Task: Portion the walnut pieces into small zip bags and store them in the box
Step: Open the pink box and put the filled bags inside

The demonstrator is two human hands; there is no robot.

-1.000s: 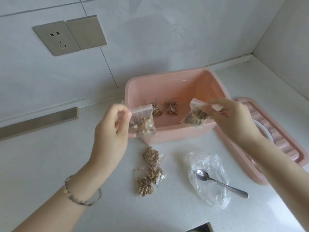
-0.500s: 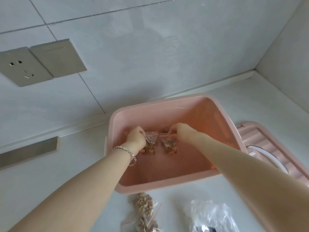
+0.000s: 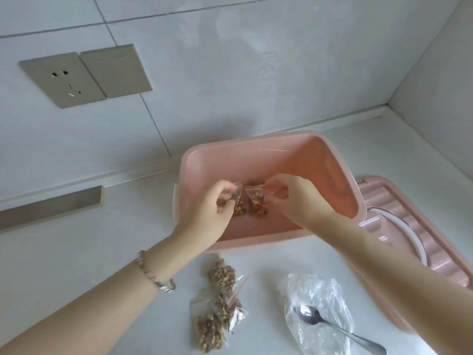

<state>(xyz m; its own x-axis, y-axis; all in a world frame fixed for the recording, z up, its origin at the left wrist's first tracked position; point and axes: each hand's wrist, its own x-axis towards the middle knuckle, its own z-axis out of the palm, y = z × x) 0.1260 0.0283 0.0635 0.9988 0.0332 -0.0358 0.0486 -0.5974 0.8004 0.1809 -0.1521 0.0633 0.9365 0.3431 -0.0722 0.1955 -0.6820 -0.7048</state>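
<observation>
Two nut bags [image 3: 258,210] hang low inside the pink box [image 3: 256,238], one pinched by the left hand [image 3: 207,213], one by the right hand [image 3: 291,198], and a few full bags [image 3: 217,311] wait outside at six o'clock.

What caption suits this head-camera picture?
Left hand and right hand each hold a walnut bag inside the pink box; more filled bags wait on the counter.

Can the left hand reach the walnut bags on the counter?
Probably yes: the counter bags lie uncovered, nearer the person than the left hand, which must first release the bag it pinches in the pink box.
</observation>
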